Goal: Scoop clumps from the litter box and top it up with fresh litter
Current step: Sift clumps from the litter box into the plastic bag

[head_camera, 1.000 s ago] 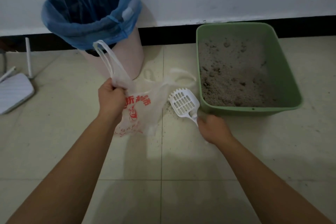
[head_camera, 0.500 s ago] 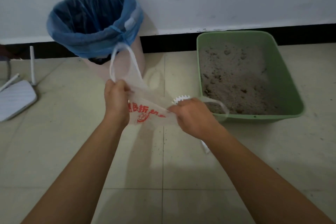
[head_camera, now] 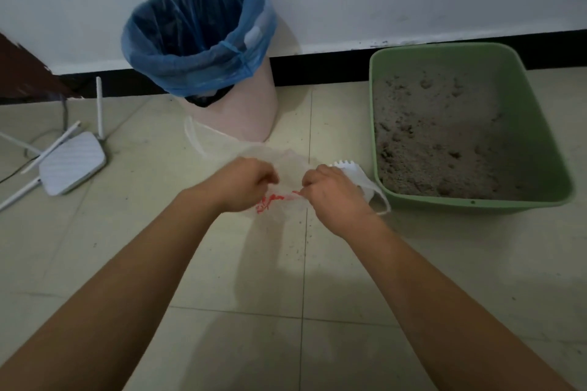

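A green litter box (head_camera: 540, 149) sits on the tiled floor at the right, holding grey clumpy litter (head_camera: 438, 143). Left of its front corner both my hands grip a thin white plastic bag with red print (head_camera: 279, 203). My left hand (head_camera: 244, 187) pinches one side of the bag's mouth and my right hand (head_camera: 333, 197) pinches the other. Behind my right hand, the toothed edge of a white litter scoop (head_camera: 347, 168) shows; the rest of the scoop is hidden. One bag handle loops out beside the box's front wall.
A pink bin with a blue liner (head_camera: 203, 41) stands against the wall behind the bag. A white router with antennas (head_camera: 71, 162) lies on the floor at the left. Litter crumbs are scattered on the tiles near the bag.
My right hand left the scoop's handle and took hold of the bag. Both hands have come closer together on the bag's mouth. The view has shifted right.
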